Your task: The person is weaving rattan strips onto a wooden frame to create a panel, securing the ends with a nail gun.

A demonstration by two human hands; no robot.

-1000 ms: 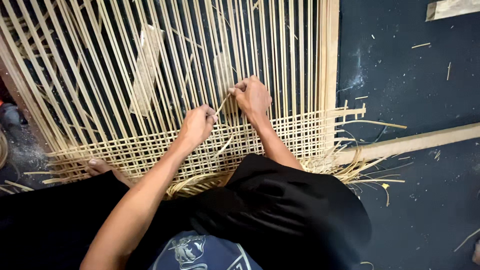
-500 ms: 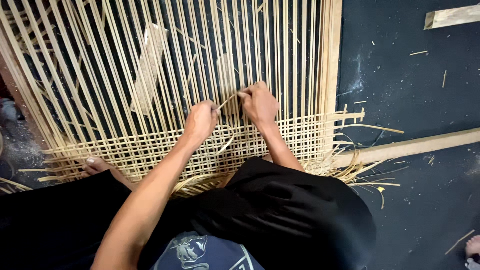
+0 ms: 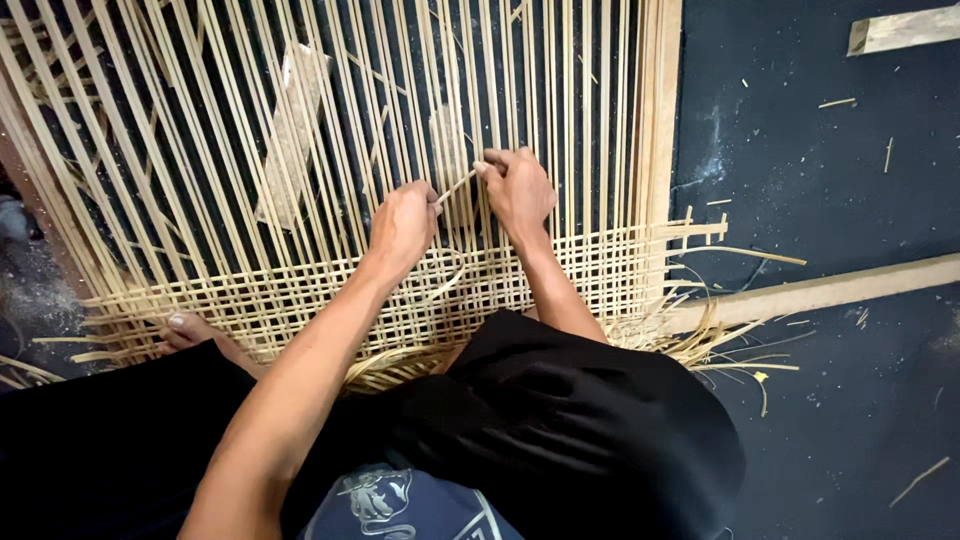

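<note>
A large bamboo mat (image 3: 300, 290) lies on the dark floor, woven in its near part and open above as long loose upright strips (image 3: 400, 90). My left hand (image 3: 402, 225) and my right hand (image 3: 518, 188) meet over the strips just past the woven edge. Between them runs a thin bamboo strip (image 3: 455, 187), pinched at one end by each hand. My knees in black cloth cover the mat's near edge.
A bare foot (image 3: 190, 330) rests on the woven part at the left. A flat wooden piece (image 3: 292, 130) lies under the upright strips. A long wooden batten (image 3: 830, 290) runs across the floor at right, another short one (image 3: 900, 30) sits top right. Bamboo scraps litter the floor.
Both hands have kept hold of the thin strip and stayed close together over the upright strips; the view has shifted slightly.
</note>
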